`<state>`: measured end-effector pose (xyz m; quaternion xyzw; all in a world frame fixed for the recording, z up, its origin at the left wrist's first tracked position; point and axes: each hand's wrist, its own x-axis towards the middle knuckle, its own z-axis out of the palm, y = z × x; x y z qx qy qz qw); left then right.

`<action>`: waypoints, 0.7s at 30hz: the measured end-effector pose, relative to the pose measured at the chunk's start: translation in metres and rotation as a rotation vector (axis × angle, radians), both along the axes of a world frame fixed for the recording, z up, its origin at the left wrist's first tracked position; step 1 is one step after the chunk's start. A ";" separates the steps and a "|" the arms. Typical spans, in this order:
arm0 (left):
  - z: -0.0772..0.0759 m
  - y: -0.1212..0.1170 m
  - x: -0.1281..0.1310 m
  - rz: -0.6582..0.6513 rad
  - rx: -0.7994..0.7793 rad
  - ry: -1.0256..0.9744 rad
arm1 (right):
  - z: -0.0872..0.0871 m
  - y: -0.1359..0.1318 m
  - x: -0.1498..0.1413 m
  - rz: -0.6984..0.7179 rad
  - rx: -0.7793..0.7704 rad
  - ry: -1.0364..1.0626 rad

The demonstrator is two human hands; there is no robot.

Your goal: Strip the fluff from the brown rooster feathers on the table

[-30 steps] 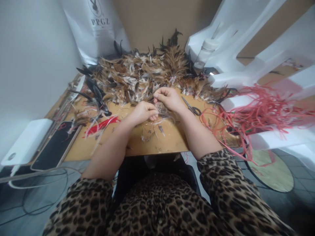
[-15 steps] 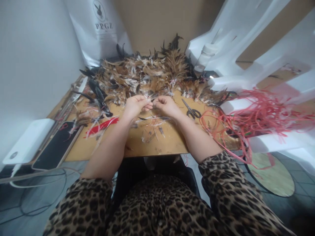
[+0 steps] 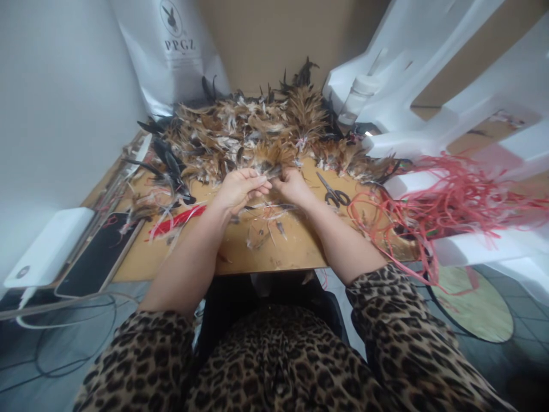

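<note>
My left hand [image 3: 241, 189] is closed in a pinch, thumb against fingers, at the base of a small bunch of brown feathers [image 3: 271, 157]. Close beside it, my right hand [image 3: 295, 186] has its fingers curled in at the same bunch's lower right side; its fingertips are partly hidden. The bunch fans upward, away from me, dark near its base. Behind both hands spreads a pile of brown, white and black feathers [image 3: 231, 123]. Loose feather scraps [image 3: 268, 226] lie on the board just below my hands.
Black-handled scissors [image 3: 337, 194] lie right of my hands. Tangled pink-red strips [image 3: 463, 200] heap at the right over white foam pieces [image 3: 493, 246]. On the left are a red strip bundle [image 3: 178, 220], a phone [image 3: 96, 252] and a white power bank [image 3: 51, 246]. A bottle [image 3: 358, 100] stands behind.
The feather bunch now stands fanned out above my fingers, where less of it showed before. My right hand has turned slightly, and my left fingers have shifted a little.
</note>
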<state>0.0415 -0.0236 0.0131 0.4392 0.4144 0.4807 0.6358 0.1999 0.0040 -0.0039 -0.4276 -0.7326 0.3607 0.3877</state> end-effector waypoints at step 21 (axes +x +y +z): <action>-0.019 0.012 0.000 0.259 0.138 0.283 | 0.015 -0.028 -0.009 0.030 0.192 -0.114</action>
